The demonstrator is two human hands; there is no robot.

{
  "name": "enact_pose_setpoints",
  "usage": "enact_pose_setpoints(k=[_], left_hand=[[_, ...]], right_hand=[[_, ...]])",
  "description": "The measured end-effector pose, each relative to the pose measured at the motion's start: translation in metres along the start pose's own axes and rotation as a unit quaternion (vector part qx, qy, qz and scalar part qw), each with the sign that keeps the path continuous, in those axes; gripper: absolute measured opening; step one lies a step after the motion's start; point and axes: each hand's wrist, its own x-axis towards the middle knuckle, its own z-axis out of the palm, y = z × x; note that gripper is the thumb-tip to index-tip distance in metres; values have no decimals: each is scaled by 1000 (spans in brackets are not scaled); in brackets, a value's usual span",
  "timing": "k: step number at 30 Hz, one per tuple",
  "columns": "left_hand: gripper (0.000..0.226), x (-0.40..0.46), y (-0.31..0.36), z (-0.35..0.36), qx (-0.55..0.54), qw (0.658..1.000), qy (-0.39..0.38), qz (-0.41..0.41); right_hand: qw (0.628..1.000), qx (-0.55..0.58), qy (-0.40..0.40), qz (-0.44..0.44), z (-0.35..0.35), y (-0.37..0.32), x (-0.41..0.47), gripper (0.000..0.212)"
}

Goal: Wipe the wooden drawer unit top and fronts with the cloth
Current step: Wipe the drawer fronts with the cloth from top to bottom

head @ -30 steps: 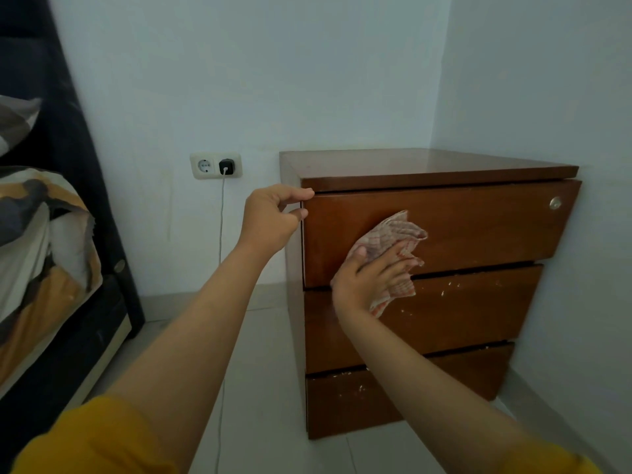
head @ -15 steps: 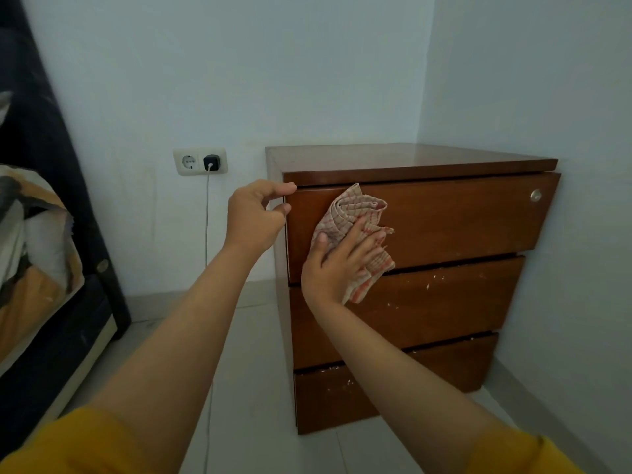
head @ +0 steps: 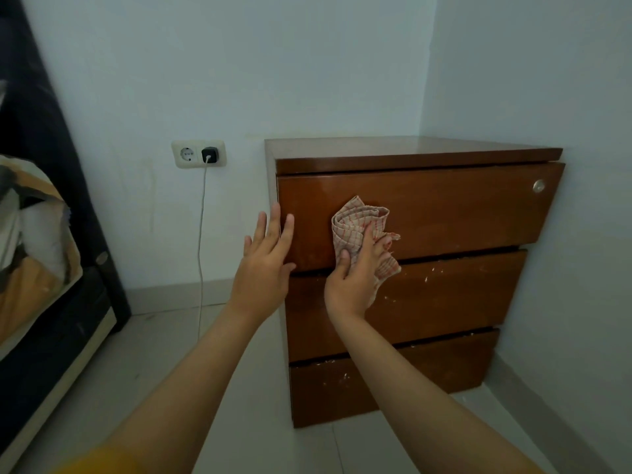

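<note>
A brown wooden drawer unit [head: 461,213] with three drawer fronts stands in the room's corner. My right hand [head: 354,278] presses a crumpled red-and-white checked cloth [head: 359,227] against the top drawer front, near its lower left part. My left hand [head: 265,265] is flat with fingers spread, resting at the left edge of the top drawer, holding nothing. The middle drawer front [head: 444,295] and bottom drawer front [head: 427,374] carry white specks. A small round lock [head: 538,186] sits at the top drawer's right end.
A wall socket with a black charger [head: 209,154] and a white cable [head: 201,234] hanging to the floor is left of the unit. A bed with dark frame and patterned bedding [head: 34,268] stands at the far left. Walls close in behind and right of the unit.
My left hand has let go of the top drawer's upper left corner and dropped lower, now flat with fingers spread. My right hand moved the cloth left, then slightly right and down.
</note>
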Motion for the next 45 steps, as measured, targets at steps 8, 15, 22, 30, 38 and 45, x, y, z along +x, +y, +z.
enact_pose_setpoints(k=[8, 15, 22, 30, 38, 45], left_hand=[[89, 4, 0, 14, 14, 999, -22, -45], [76, -14, 10, 32, -54, 991, -7, -121], [66, -49, 21, 54, -95, 983, 52, -149], [64, -51, 11, 60, -112, 978, 73, -161], [66, -47, 6, 60, -124, 978, 80, -147], [65, -45, 3, 61, -124, 981, 73, -132]], right_hand=[[999, -2, -38, 20, 0, 17, 15, 60], [999, -7, -40, 13, 1, 22, 10, 61], [997, 3, -71, 9, -12, 26, 2, 58], [997, 20, -77, -18, -11, 34, -2, 58], [996, 38, -74, -10, -11, 37, -2, 57], [995, 46, -85, -8, -15, 35, -1, 57]])
